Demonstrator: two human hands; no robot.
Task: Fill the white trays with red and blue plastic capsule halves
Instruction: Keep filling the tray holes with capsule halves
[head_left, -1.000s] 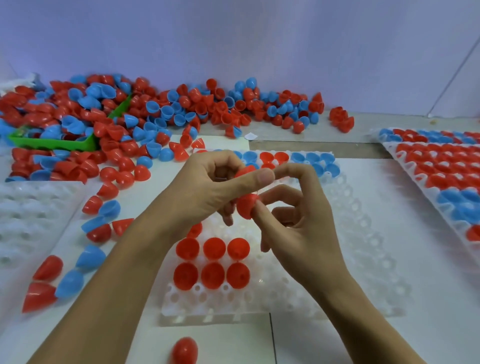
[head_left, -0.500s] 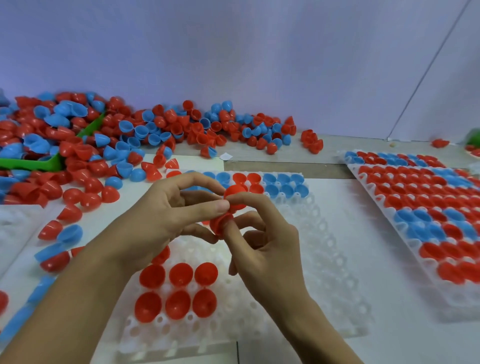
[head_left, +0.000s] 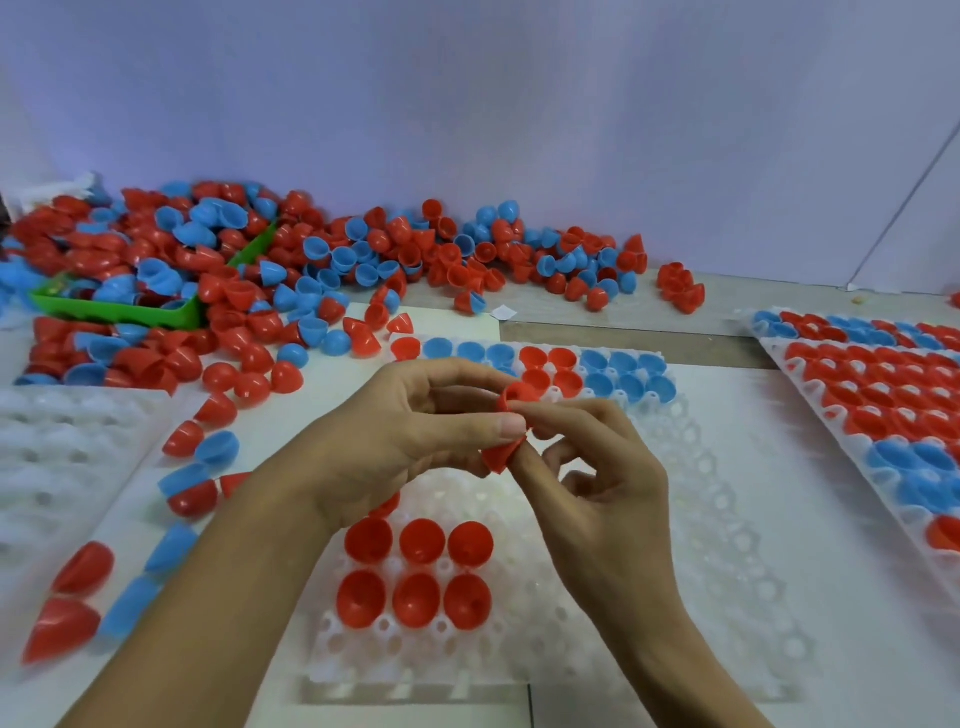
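Left hand (head_left: 395, 441) and right hand (head_left: 597, 488) pinching nested red capsule halves (head_left: 506, 426) above the white tray (head_left: 675, 597); six red halves (head_left: 415, 571) seated near its front edge, open cells rightward.

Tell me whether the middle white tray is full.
Not full. The middle white tray holds red halves near and mixed ones far; most pockets between are bare.

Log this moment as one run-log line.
left hand: pinching red capsule halves | right hand: pinching same halves | position: above middle tray | tray: partly filled
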